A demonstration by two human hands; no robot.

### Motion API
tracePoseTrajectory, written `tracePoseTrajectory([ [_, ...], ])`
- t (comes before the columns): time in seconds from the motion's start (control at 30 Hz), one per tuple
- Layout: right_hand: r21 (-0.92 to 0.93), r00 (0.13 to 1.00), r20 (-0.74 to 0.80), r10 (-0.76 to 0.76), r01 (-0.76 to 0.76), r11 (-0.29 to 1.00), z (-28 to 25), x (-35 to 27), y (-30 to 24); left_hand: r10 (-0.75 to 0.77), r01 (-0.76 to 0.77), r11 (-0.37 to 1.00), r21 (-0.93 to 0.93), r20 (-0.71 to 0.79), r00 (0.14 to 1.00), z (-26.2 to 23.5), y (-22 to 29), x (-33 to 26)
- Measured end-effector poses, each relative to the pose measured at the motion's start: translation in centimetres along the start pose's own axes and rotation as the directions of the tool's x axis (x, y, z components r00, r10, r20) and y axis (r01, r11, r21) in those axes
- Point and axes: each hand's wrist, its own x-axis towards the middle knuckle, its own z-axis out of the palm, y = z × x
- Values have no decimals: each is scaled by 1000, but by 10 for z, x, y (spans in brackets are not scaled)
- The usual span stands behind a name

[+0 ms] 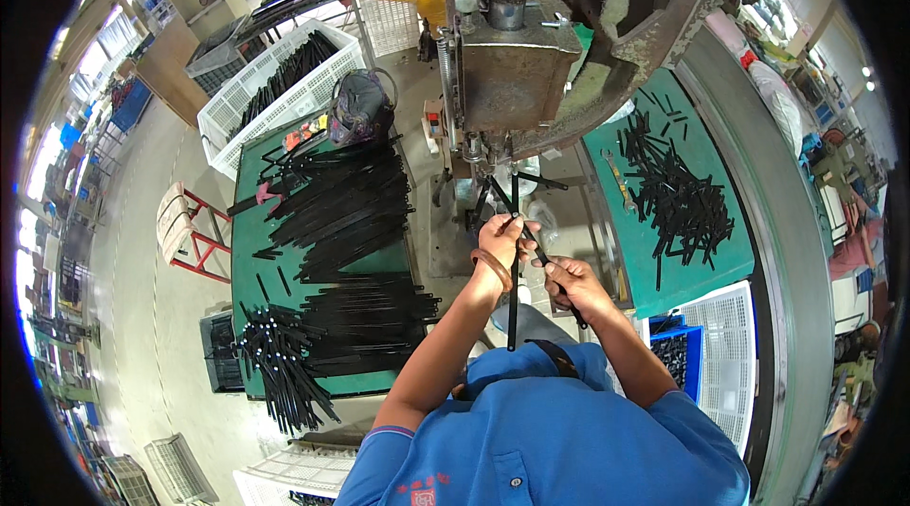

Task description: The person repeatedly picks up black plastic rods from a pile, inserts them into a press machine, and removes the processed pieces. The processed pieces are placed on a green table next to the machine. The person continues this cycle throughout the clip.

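Both my hands are in front of a heavy, worn metal press. My left hand, with a brown bangle at the wrist, is closed around black flat bars where they cross under the press head. One long bar runs nearly straight toward my body. A second bar slants down to the right, and my right hand pinches its lower part. Another short black bar sticks out to the right under the press. My fingers hide the exact crossing point.
At left, a green table bears piles of long black bars and a dark bag. The right green table holds short black pieces and a wrench. White crates and a red-framed stool stand around.
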Motion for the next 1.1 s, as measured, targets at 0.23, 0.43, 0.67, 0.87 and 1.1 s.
tracePoseTrajectory([
  [0.23,28,1000,12,-21,21,999,-1,-4,-11,104,-103,995,-17,62,993,8,7,1],
  [0.43,-149,985,107,-136,151,977,13,6,7,178,-168,955,243,-18,984,-7,23,-37],
  [0.67,-712,750,661,-26,639,292,111,43,69,168,-251,959,-135,-443,881,-162,-48,-71],
  [0.87,-682,671,722,-167,731,-11,167,154,125,316,-494,734,-466,-410,856,-230,-49,-190],
  [1.1,-856,862,506,39,507,-98,174,212,201,417,-633,681,-368,-516,748,-231,-35,-254],
])
